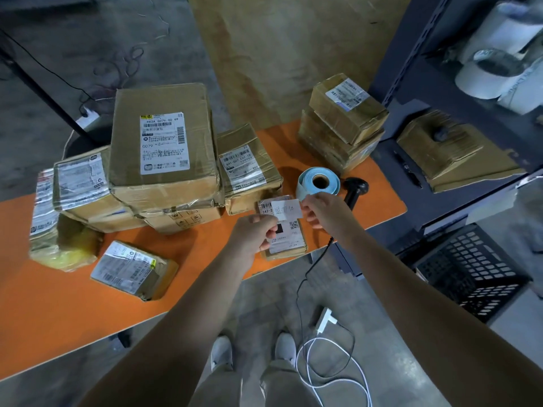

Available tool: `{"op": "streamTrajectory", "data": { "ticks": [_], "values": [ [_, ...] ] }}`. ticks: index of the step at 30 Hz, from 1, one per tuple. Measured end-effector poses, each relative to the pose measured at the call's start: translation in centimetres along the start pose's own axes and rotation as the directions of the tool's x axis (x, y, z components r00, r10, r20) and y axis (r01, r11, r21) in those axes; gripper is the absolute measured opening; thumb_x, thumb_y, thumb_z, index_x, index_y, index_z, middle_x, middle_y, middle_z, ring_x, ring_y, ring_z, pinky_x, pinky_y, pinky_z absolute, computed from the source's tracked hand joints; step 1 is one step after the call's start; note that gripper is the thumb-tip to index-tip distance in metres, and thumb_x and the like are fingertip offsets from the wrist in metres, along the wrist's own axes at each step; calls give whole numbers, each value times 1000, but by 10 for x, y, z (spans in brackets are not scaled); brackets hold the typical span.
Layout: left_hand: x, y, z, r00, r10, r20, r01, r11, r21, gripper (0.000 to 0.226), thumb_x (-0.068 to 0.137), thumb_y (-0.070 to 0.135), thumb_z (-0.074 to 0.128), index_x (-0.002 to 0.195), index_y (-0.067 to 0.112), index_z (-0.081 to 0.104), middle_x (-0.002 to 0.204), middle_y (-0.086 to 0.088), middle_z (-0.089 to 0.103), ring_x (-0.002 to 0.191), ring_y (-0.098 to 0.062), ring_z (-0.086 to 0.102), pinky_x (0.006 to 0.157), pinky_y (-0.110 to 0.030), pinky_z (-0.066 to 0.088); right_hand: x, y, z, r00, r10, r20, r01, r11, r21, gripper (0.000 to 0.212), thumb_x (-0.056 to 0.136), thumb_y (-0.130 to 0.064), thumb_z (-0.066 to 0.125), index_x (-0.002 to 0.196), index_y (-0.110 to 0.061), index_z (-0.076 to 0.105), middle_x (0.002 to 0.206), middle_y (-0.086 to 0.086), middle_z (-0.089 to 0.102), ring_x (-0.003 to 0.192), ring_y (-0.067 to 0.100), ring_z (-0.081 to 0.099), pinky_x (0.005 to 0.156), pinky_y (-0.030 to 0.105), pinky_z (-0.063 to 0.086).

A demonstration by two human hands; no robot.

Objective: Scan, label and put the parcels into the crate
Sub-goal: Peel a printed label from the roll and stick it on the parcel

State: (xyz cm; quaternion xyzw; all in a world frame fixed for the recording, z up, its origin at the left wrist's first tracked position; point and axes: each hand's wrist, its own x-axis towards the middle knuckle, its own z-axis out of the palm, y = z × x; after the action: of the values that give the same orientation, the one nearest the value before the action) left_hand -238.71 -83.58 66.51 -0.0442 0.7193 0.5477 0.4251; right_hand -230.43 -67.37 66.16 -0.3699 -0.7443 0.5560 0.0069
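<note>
A small white label (286, 209) with handwriting is stretched between my two hands. My left hand (254, 232) pinches its left edge and my right hand (321, 210) pinches its right edge. Directly under it a small flat parcel (289, 239) lies on the orange table (58, 312), partly hidden by my left hand. Just behind stands a blue label roll (318, 183). A black barcode scanner (355, 189) rests on the table to the right of the roll. The black plastic crate (470, 271) sits on the floor at the right.
Several cardboard parcels are stacked on the left, the largest (164, 151) on top; one (133, 270) lies alone near the front edge. Two boxes (342, 121) are stacked at the back right. A metal shelf (440, 113) stands on the right. Cables trail on the floor.
</note>
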Motion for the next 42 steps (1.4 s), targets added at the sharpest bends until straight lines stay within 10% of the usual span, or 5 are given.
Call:
{"op": "streamTrajectory", "data": {
  "ticks": [42],
  "values": [
    [11, -45, -8, 994, 46, -96, -11, 942, 336, 15, 86, 18, 69, 75, 15, 59, 74, -6, 65, 63, -18, 57, 55, -28, 47, -20, 8, 53, 998, 45, -53, -68, 789, -610, 37, 101, -25, 47, 66, -16, 37, 60, 1, 41, 52, 11, 40, 47, 23, 30]
  ]
}}
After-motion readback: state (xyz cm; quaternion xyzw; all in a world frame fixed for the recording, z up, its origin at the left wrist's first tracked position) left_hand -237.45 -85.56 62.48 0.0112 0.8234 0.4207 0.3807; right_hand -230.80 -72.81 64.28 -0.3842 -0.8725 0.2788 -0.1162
